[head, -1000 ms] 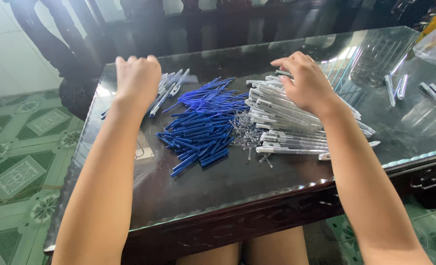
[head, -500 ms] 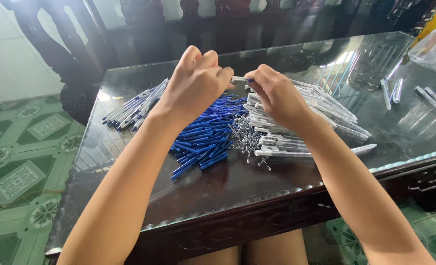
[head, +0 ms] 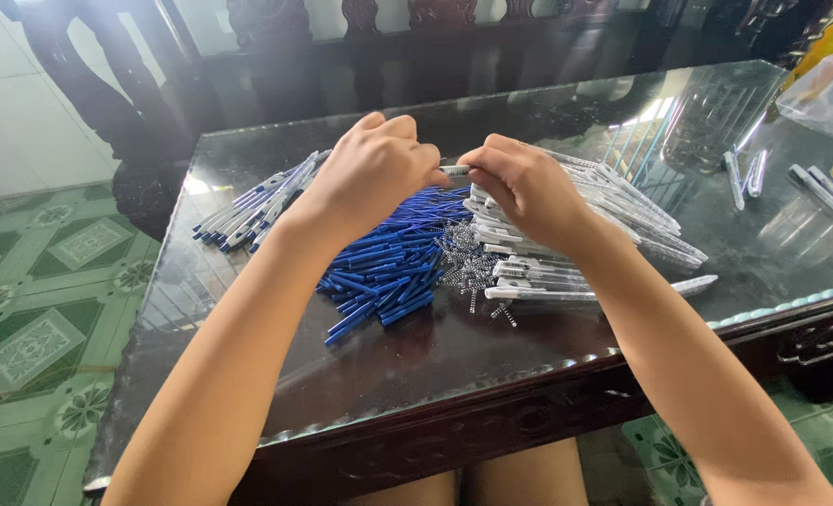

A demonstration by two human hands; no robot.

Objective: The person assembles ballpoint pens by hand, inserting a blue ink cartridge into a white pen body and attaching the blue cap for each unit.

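My left hand [head: 371, 176] and my right hand [head: 525, 186] meet above the middle of the glass-topped table [head: 416, 356], both closed on one white pen barrel [head: 455, 171] held level between them. Under the hands lies a heap of blue pen refills [head: 384, 267]. Beside it sits a small pile of metal springs [head: 468, 267]. A stack of white pen barrels [head: 566, 253] lies to the right, partly hidden by my right wrist. A row of assembled pens [head: 252, 201] lies at the left.
A few loose pens [head: 744, 173] and a clear plastic bag [head: 824, 89] lie at the far right of the table. Dark carved wooden chairs [head: 276, 37] stand behind it. Green patterned floor tiles [head: 32, 319] show at the left. My knees are under the table's near edge.
A second ago my hands were apart, left over the assembled pens, right over the barrels. They have come together at the centre, both gripping one barrel.
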